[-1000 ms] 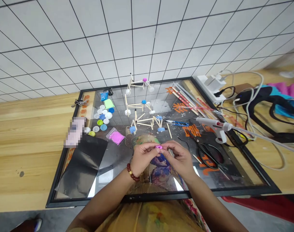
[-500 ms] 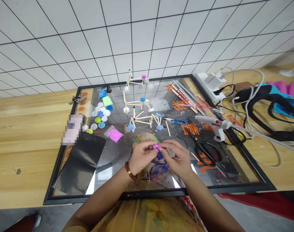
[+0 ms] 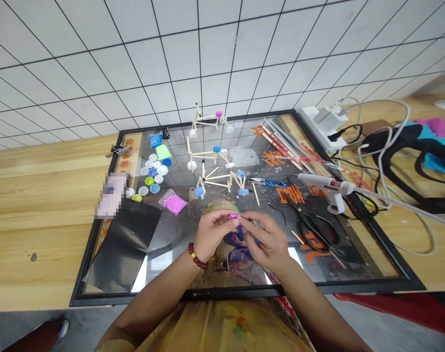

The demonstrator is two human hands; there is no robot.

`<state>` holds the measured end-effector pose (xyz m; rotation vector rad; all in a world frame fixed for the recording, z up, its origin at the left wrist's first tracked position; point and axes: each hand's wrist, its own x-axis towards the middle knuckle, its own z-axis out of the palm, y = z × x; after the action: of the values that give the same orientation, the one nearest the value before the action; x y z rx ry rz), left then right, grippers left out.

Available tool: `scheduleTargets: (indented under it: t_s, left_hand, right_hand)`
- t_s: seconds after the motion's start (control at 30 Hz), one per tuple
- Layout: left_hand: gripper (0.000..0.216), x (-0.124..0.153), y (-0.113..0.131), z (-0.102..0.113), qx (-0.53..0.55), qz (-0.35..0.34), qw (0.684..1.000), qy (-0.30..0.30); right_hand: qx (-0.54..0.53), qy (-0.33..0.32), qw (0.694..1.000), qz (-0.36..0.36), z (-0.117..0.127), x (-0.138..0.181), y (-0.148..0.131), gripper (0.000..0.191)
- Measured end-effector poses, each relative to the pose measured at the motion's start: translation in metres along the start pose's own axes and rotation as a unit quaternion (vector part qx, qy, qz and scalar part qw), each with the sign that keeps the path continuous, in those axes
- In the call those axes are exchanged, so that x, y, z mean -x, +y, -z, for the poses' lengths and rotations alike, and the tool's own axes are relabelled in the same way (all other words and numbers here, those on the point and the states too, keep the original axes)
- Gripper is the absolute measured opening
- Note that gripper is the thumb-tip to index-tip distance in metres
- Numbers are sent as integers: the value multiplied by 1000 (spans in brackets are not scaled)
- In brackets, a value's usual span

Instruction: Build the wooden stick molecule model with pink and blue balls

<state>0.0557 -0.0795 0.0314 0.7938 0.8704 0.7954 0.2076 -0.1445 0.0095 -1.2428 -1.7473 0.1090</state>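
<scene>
My left hand (image 3: 212, 232) and my right hand (image 3: 264, 238) meet over the front middle of a black-framed glass board (image 3: 240, 293). Between their fingertips sits a small pink bottle cap (image 3: 233, 216), pinched from both sides. A red bead bracelet (image 3: 196, 258) circles my left wrist. Just beyond the hands stand three stick-and-cap models (image 3: 218, 178), made of wooden sticks with blue, white and pink caps. To their left lie loose caps (image 3: 154, 177) in white, blue and green.
A glue gun (image 3: 327, 186) lies on the board's right side, black scissors (image 3: 315, 230) in front of it, small blue snips (image 3: 269, 183) near the models. Black sheet (image 3: 125, 244) at front left, pink bag (image 3: 174, 203), sticks (image 3: 281, 146) at back right, cables and power strip (image 3: 327, 122) beyond.
Both hands stay together around the pink cap, with the fingers shifting slightly on it. The view has drifted a little; nothing on the board moved.
</scene>
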Motion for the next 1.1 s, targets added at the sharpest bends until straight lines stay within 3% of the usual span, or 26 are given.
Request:
scheduleTargets:
  t_s: [0.17,0.37,0.53,0.63,0.77,0.93,1.1]
  left_hand:
    - [36,0,2,2,82,91,992,15]
    - [36,1,7,2,74,83,994,7]
    - [34,3,6,1,53,79,995,14]
    - [32,4,1,0,17,60,998,7]
    - [26,6,-6,0,-70,-16,997,-12]
    - [29,8,-7,2,-87,-36,994,-59]
    - [27,8,-4,1,-79,-37,995,-40]
  right_hand:
    - [3,-12,999,41,2,0,2,60]
    - [13,4,999,39,0,0,2,59]
    - [28,6,999,43,3,-2,3,46]
    - [27,9,999,15,3,-4,1,33]
    - [-1,22,999,-49,2,-4,-2,20]
    - [-9,43,992,-118,1,-4,-5,27]
    - [-38,18,991,-124,4,-7,-5,25]
